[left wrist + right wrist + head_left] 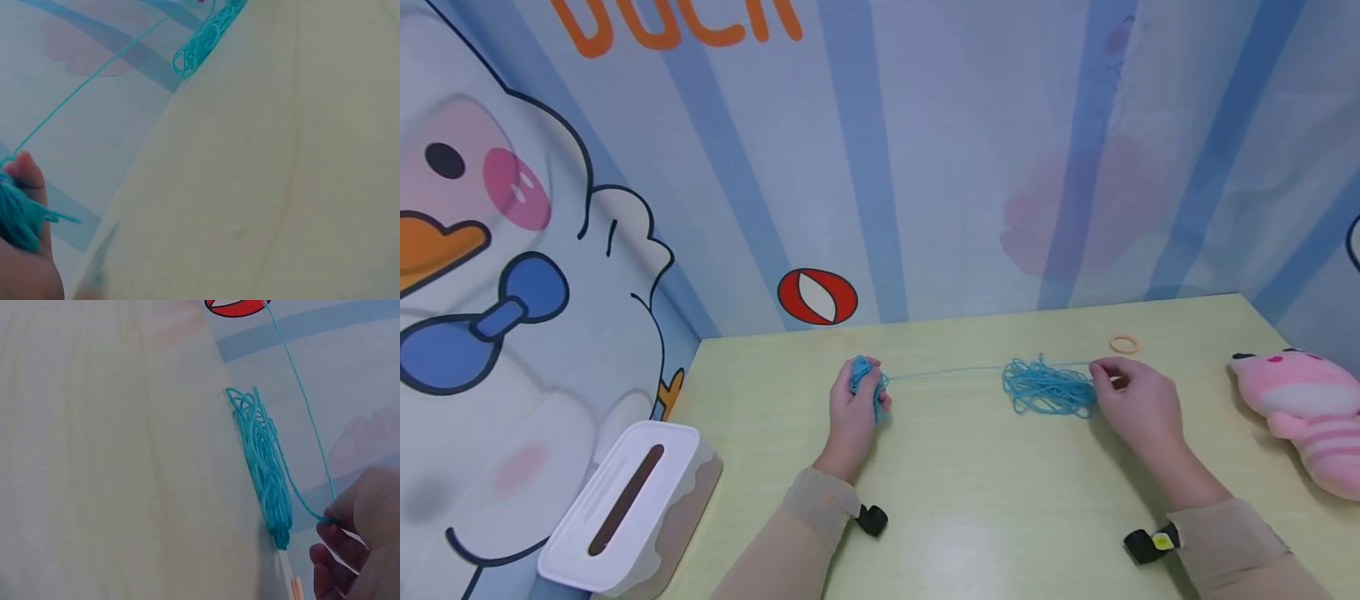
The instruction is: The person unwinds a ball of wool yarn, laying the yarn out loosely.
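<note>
My left hand (853, 408) grips a small bundle of blue yarn (22, 215), and a short loose end pokes out of it in the left wrist view. From that bundle a strand (943, 371) runs taut to the right, above the table. Between thumb and forefinger my right hand (1142, 404) pinches the strand. A loose pile of the same blue yarn (1048, 387) lies on the table just left of the right hand. In the right wrist view, the pinched strand bends at the fingertips (331, 515) and leads back to the pile (262, 469).
An orange ring (1124, 344) lies behind the right hand. At the right edge of the table (970, 500) is a pink striped plush toy (1307, 417). A white-lidded tissue box (625, 508) stands at the left. A printed curtain hangs behind the table.
</note>
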`<state>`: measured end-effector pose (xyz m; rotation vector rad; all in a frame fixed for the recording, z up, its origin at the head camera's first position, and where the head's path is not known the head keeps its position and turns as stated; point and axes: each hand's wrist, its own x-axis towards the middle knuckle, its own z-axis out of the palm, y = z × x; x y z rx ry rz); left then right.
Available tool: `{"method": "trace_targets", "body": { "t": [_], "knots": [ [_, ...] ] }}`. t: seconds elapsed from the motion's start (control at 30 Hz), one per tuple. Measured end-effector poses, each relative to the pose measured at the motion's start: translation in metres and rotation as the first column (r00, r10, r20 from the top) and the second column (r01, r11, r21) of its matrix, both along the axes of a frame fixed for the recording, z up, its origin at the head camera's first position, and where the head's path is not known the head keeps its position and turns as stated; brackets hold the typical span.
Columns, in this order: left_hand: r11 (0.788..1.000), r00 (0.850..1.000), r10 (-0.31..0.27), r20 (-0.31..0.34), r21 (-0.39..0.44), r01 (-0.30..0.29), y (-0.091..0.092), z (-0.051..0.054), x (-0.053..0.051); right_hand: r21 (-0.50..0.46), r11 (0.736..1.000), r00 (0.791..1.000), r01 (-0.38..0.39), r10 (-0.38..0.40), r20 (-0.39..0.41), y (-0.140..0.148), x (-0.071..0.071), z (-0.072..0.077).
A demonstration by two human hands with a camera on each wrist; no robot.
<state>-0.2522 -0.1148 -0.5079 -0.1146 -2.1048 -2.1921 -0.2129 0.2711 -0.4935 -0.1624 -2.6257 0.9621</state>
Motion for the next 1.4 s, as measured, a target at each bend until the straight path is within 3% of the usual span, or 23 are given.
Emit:
{"method": "trace_targets", "body": {
  "t": [0.1, 0.2, 0.3, 0.4, 0.47, 0.6, 0.67, 0.73, 0.83, 0.9, 0.97, 1.07, 1.23, 1.4],
  "knots": [
    [1.000, 1.000, 0.013, 0.002, -0.026, -0.013, 0.000, -0.001, -0.001, 0.034, 0.999, 0.997, -0.022, 0.019, 0.072, 0.003, -0.003, -0.003],
    [1.000, 1.000, -0.013, 0.011, -0.014, 0.013, 0.001, -0.002, -0.002, 0.053, 0.998, 0.991, -0.042, 0.035, 0.127, 0.003, -0.005, -0.005],
    [0.998, 0.998, -0.061, 0.027, 0.008, 0.061, 0.001, -0.003, -0.003, 0.050, 0.998, 0.994, -0.043, 0.038, 0.107, -0.002, -0.006, -0.006],
    [0.994, 0.994, -0.105, 0.034, -0.001, 0.105, 0.000, -0.004, -0.003, 0.013, 0.999, 0.999, -0.032, 0.032, 0.006, -0.015, -0.004, -0.005],
    [0.992, 0.991, -0.128, 0.029, -0.020, 0.128, 0.000, -0.004, -0.003, -0.021, 0.999, 0.992, -0.035, 0.032, -0.120, -0.027, -0.004, -0.005],
    [0.984, 0.985, -0.173, 0.015, -0.051, 0.173, 0.001, -0.003, -0.001, -0.052, 0.988, 0.929, -0.145, 0.118, -0.352, -0.058, -0.005, -0.002],
    [0.979, 0.981, -0.192, 0.009, -0.064, 0.192, 0.001, -0.002, 0.000, -0.012, 0.972, 0.897, -0.235, 0.212, -0.389, -0.077, -0.006, -0.001],
    [0.975, 0.978, -0.208, 0.006, -0.074, 0.208, 0.002, -0.001, 0.001, 0.028, 0.942, 0.881, -0.335, 0.323, -0.345, -0.098, -0.006, 0.002],
    [0.970, 0.974, -0.227, -0.002, -0.085, 0.226, 0.003, 0.000, 0.003, 0.032, 0.884, 0.865, -0.467, 0.464, -0.193, -0.129, -0.007, 0.006],
    [0.967, 0.971, -0.239, -0.009, -0.092, 0.238, 0.004, 0.001, 0.003, 0.010, 0.855, 0.850, -0.519, 0.517, -0.099, -0.146, -0.008, 0.008],
    [0.964, 0.968, -0.249, -0.018, -0.098, 0.246, 0.005, 0.000, 0.003, 0.001, 0.843, 0.842, -0.538, 0.537, -0.043, -0.160, -0.010, 0.007],
    [0.960, 0.966, -0.258, -0.024, -0.116, 0.254, 0.005, -0.002, 0.003, 0.019, 0.859, 0.859, -0.511, 0.511, -0.027, -0.173, -0.013, 0.005],
    [0.957, 0.966, -0.257, -0.030, -0.150, 0.249, 0.004, -0.004, 0.002, 0.043, 0.889, 0.886, -0.455, 0.457, -0.082, -0.174, -0.014, 0.002],
    [0.962, 0.979, -0.203, -0.001, -0.187, 0.199, 0.002, -0.001, 0.003, -0.009, 0.903, 0.898, -0.429, 0.426, -0.109, -0.159, -0.011, 0.006]
  ]
}}
